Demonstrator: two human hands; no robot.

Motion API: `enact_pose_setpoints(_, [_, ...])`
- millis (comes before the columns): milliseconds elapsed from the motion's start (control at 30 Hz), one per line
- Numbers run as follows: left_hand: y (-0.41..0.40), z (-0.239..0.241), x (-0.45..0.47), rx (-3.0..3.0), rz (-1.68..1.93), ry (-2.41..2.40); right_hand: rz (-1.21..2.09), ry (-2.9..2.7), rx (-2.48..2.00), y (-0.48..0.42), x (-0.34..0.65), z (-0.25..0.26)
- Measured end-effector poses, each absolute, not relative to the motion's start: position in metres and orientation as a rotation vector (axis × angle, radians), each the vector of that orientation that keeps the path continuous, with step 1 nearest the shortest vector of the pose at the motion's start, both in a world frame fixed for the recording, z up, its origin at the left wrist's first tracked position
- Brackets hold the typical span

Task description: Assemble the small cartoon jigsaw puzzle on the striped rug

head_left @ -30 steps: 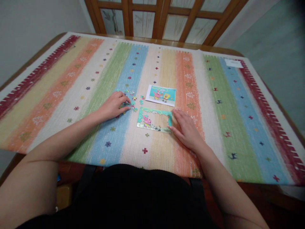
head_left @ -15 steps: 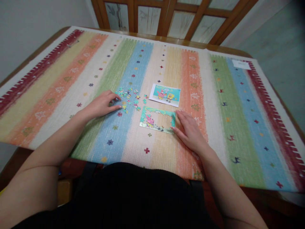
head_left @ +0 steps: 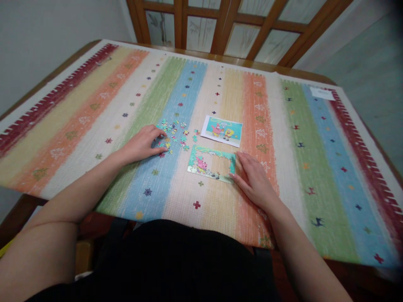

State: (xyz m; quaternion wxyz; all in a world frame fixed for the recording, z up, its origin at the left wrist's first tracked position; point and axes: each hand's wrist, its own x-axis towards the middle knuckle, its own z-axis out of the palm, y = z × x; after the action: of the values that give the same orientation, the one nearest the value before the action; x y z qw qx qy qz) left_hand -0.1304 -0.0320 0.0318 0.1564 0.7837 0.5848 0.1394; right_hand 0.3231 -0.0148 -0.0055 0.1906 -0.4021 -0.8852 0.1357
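A scatter of loose jigsaw pieces (head_left: 184, 133) lies on the striped cloth, mostly teal with some yellow and pink. At its left edge is my left hand (head_left: 145, 142), with thumb and forefinger apart and no piece visible between them. A partly assembled jigsaw puzzle (head_left: 192, 162) lies flat to the right, its border joined around a gap that shows the cloth. Pink pieces fill part of its left side. My right hand (head_left: 253, 178) rests at the puzzle's right edge, fingers spread and fingertips touching the border. Just above the puzzle is a printed cartoon picture (head_left: 222, 131).
A striped, patterned tablecloth (head_left: 176, 188) covers the wooden table (head_left: 90, 46). Near the far right corner lies a white paper slip (head_left: 323, 93). Wooden doors with glass panes (head_left: 201, 31) stand behind the table, and the table's front edge runs close to my body.
The whole view has shifted slightly, so the table sits a little lower and to the right. Both hands stay in nearly the same places beside the pieces and the puzzle.
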Motion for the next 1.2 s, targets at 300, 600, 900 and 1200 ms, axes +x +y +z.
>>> enact_pose_setpoints(300, [-0.031, 0.033, -0.146, 2.205, 0.427, 1.525, 0.408, -2.454, -1.139, -0.014, 0.323, -0.006])
enact_pose_setpoints(600, [-0.026, 0.028, -0.145, 2.14, 0.534, 1.521, 0.414, -2.476, -1.142, -0.012, 0.323, -0.004])
enact_pose_setpoints(900, [-0.005, 0.024, -0.111, 2.322, 0.47, 1.668, 0.393, -2.458, -1.164, -0.015, 0.327, -0.004])
enact_pose_setpoints(1200, [0.022, 0.039, -0.112, 2.34, 0.338, 1.698, 0.371, -2.454, -1.098, -0.015, 0.33, -0.008])
